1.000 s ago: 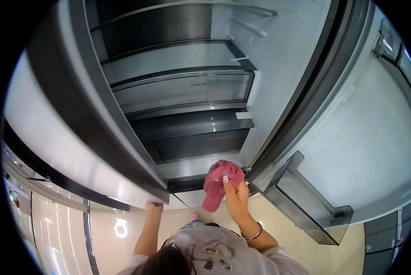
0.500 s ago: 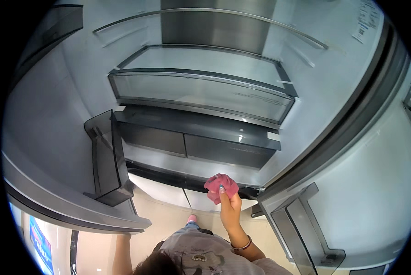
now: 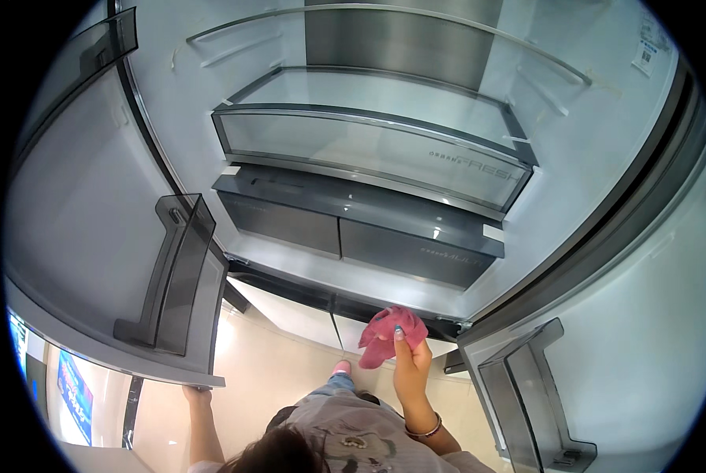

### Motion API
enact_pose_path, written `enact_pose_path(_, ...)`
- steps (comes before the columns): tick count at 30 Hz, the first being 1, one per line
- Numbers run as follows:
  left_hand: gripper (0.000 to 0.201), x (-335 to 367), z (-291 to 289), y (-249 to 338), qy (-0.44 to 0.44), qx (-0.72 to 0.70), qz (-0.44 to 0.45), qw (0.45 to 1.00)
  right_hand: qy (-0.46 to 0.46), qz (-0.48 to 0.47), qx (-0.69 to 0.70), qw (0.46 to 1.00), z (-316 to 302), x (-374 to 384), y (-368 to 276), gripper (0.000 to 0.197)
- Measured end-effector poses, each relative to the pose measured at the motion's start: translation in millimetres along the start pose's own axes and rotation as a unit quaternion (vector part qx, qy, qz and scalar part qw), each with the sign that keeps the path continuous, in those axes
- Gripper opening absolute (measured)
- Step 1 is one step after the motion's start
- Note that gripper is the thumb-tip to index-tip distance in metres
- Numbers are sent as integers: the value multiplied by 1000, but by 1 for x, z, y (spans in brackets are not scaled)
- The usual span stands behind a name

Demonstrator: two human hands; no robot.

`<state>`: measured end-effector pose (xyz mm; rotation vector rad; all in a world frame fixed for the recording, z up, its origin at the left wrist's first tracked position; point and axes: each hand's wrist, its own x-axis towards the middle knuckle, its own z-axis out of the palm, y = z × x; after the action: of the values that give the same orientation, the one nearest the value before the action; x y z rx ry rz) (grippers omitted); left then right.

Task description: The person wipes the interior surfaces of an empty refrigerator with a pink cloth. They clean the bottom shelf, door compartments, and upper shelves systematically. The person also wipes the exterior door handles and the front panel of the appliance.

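Observation:
My right hand (image 3: 413, 369) is closed round a crumpled pink cloth (image 3: 384, 335), thumb on top, and holds it up before the open refrigerator. Part of the cloth hangs down at its left. At the lower left, my left hand (image 3: 198, 394) grips the edge of the refrigerator's left door (image 3: 132, 356); its fingertips are hidden by that edge. The right door (image 3: 629, 339) also stands open. Inside are a glass-fronted drawer (image 3: 361, 150) and, below it, a pair of dark grey drawers (image 3: 278, 229).
Dark translucent bins sit on both doors, the left bin (image 3: 181, 276) and the right bin (image 3: 526, 394). Above the drawers runs a shelf with a metal front strip (image 3: 384, 9). White lower fronts (image 3: 290, 315) and a beige floor (image 3: 250, 386) lie beneath. A lit screen (image 3: 76, 394) shows at left.
The left door has swung wider open, with my left hand at its edge. The cloth and my right hand have shifted slightly right in the picture, and the cloth hangs looser. The view has shifted too.

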<state>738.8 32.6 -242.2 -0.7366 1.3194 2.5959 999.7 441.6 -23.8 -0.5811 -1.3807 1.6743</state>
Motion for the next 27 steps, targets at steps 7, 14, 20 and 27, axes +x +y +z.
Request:
enact_pose_path(7, 56, 34, -73, -30, 169, 158, -68, 971, -10, 57, 19, 998, -9, -9, -3, 27)
enact_pose_path(14, 36, -117, 118, -119, -322, 297, -247, 864, 1, -28, -9, 1000, -4, -7, -16, 20)
enact_pose_path(20, 71, -230, 321, -69, -686, 386, 114, 606, -44, -90, -39, 994, 6, 2, -37, 20)
enact_pose_path(27, 15, -214, 397, -35, -735, 388, 161, 532, -27, -249, -2, 968, 8, 45, -59, 33)
